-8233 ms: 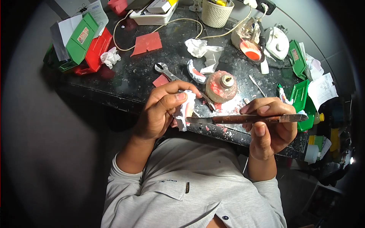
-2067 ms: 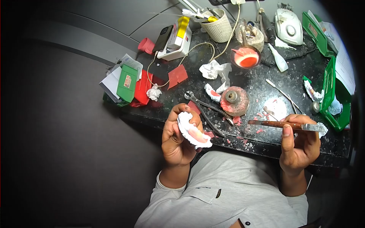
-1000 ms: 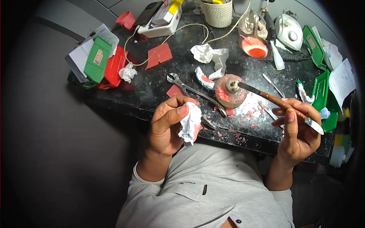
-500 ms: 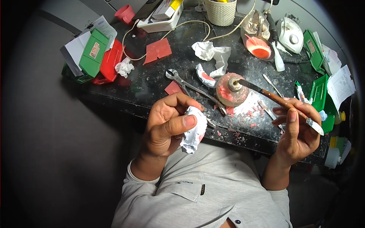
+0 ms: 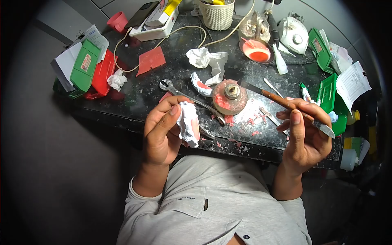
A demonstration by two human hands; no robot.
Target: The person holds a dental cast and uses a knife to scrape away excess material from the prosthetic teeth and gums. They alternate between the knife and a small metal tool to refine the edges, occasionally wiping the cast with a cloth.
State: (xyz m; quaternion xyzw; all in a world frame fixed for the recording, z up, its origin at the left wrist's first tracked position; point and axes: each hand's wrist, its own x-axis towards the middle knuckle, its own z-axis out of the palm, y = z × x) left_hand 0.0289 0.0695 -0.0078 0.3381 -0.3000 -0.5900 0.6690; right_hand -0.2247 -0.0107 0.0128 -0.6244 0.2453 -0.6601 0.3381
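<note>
My left hand [image 5: 162, 126] is closed round a white plaster dental cast [image 5: 188, 122], its thumb along the upper edge. Pink wax shows on the cast's right side. In my right hand [image 5: 308, 130] a wax knife [image 5: 281, 100] with a brown wooden handle is pinched between thumb and fingers. Its dark blade points left, the tip just right of the metal neck of a round glass spirit burner [image 5: 230, 100]. I cannot make out a flame. A second white cast piece with pink wax [image 5: 201, 85] lies behind the burner.
Large pliers [image 5: 192, 98] lie left of the burner. Pink wax shavings [image 5: 253, 120] and a small metal tool [image 5: 269, 115] lie right of it. Further back are a pink wax sheet [image 5: 151, 60], crumpled paper [image 5: 199, 58], a dish of red wax [image 5: 257, 53] and a white respirator [image 5: 294, 34].
The knife tip has shifted from over the burner's mouth to its right side. My left hand has turned the cast, showing more pink wax. The whole view has shifted somewhat.
</note>
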